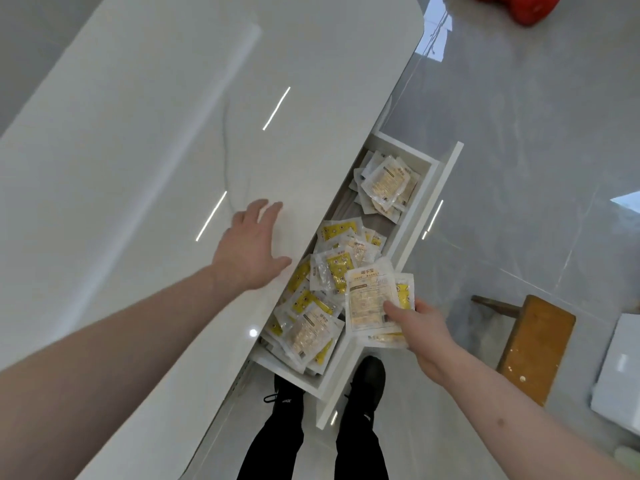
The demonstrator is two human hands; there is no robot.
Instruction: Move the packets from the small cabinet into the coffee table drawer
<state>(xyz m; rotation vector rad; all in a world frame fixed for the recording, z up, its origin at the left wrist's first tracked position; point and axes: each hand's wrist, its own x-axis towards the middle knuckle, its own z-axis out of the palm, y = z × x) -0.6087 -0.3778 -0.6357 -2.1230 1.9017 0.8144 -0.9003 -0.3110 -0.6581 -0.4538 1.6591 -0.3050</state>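
Note:
The white coffee table drawer (437, 199) stands pulled open below the table's edge, with several yellow-and-clear packets (332, 271) heaped inside. My right hand (424, 329) grips a small stack of packets (370, 299) by their near edge, over the drawer's front rim. My left hand (251, 244) hovers over the glossy white table top (156, 150) beside the drawer, fingers spread and holding nothing. The small cabinet is out of view.
A wooden stool (535, 344) stands on the grey tiled floor to the right, next to a white box (620, 372). A red object (519, 5) lies at the top right. My black shoes (367, 379) are under the drawer's near end.

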